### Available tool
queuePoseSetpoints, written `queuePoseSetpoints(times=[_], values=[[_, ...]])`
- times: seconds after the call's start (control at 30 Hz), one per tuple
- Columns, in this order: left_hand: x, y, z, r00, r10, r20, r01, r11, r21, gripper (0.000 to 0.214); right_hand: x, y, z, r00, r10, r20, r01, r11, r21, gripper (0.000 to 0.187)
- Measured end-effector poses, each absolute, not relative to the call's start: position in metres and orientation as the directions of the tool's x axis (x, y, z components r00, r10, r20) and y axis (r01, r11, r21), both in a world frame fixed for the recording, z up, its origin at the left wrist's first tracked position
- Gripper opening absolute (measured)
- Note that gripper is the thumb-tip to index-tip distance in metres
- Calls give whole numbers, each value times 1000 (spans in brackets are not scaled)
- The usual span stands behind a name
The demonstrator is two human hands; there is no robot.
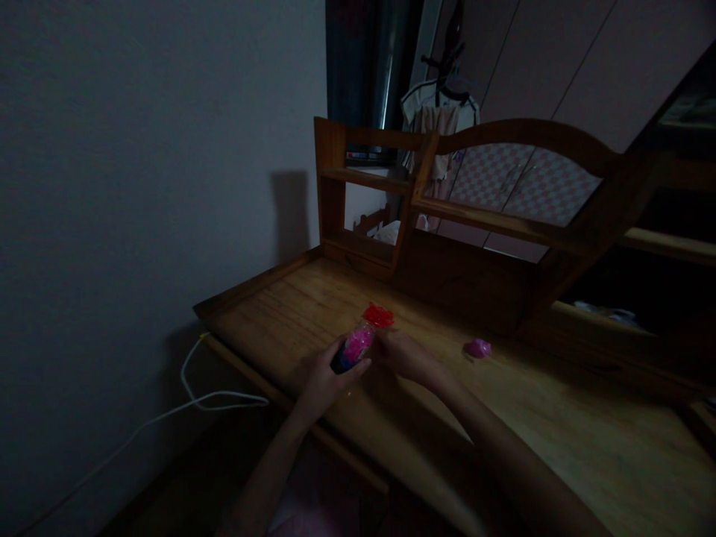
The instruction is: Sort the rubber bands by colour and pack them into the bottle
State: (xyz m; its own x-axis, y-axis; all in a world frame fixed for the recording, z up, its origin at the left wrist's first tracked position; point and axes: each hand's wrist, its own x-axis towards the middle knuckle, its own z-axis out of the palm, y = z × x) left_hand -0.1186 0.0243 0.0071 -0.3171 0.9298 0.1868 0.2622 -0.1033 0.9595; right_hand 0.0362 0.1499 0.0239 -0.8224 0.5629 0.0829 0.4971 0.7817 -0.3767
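Note:
My left hand (pixel 324 377) is wrapped round a clear bottle (pixel 356 344), tilted with its upper end away from me. Bright pink pieces fill its upper part, and the lower part looks dark blue. Close beside the bottle's upper end is my right hand (pixel 400 352), its fingers curled together; whatever they hold is hidden in the dim light. Just beyond the bottle, a small heap of red pieces (pixel 379 315) lies on the wooden desk (pixel 280 313). A small purple bundle (pixel 479 348) rests on the desktop to the right of my right hand.
A wooden shelf unit (pixel 363 250) rises along the desk's back. To the left stand a plain wall (pixel 156 149) and a white cable (pixel 224 394) hanging by the desk edge. Clothes (pixel 439 123) hang behind the shelves, before a pale wardrobe (pixel 537 67).

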Motion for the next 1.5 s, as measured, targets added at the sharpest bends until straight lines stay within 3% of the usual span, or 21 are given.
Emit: queuePoseSetpoints(times=[0.27,0.37,0.5,0.6,1.03,1.33,1.5], values=[[-119,25,4,-312,935,168,279,-79,957,48,42,151,37,-790,611,58,556,753,-352,13],[-121,25,0,-305,939,161,295,-68,953,52,50,150,70,-784,603,145,479,738,-476,17],[-123,26,-3,-286,943,172,333,-71,940,56,58,137,115,-771,562,298,228,681,-696,25],[-123,27,-1,-248,948,200,335,-110,936,55,57,125,126,-738,578,348,153,646,-748,23],[-121,26,0,-231,953,199,347,-110,931,56,49,128,106,-775,538,331,255,746,-616,4],[-123,25,0,-240,955,174,390,-70,918,59,58,125,121,-890,409,203,228,783,-579,35],[-122,25,-1,-248,952,181,389,-73,918,59,60,124,124,-890,424,168,253,766,-591,44]])
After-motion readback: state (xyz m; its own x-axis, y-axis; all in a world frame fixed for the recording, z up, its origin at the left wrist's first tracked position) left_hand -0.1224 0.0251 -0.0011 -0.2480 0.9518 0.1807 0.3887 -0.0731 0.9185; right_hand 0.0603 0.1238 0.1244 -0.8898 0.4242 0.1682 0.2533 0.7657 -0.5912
